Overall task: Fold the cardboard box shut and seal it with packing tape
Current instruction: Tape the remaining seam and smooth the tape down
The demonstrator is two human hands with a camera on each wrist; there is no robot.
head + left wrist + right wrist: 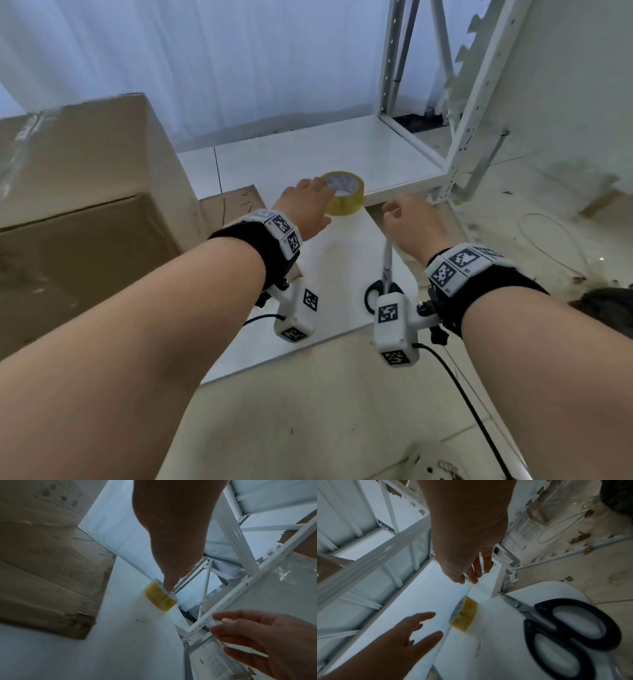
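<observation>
A large cardboard box (75, 161) stands at the left; clear tape shines on its top near the left edge. A yellow roll of packing tape (346, 197) lies flat at the far edge of a white board (329, 318). My left hand (310, 198) reaches over it, fingers straight, and one fingertip (169, 588) touches the tape roll (160, 598) at its top rim. My right hand (399, 214) hovers to the right of the roll with relaxed fingers (476, 574) and holds nothing. In the right wrist view the roll (464, 615) lies between both hands.
Black-handled scissors (565, 626) lie on the board under my right wrist. A low white shelf (308, 154) and its metal rack frame (476, 102) stand behind the tape. A cardboard flap (51, 574) lies left of the roll. Scraps and a wire loop (555, 240) litter the floor at right.
</observation>
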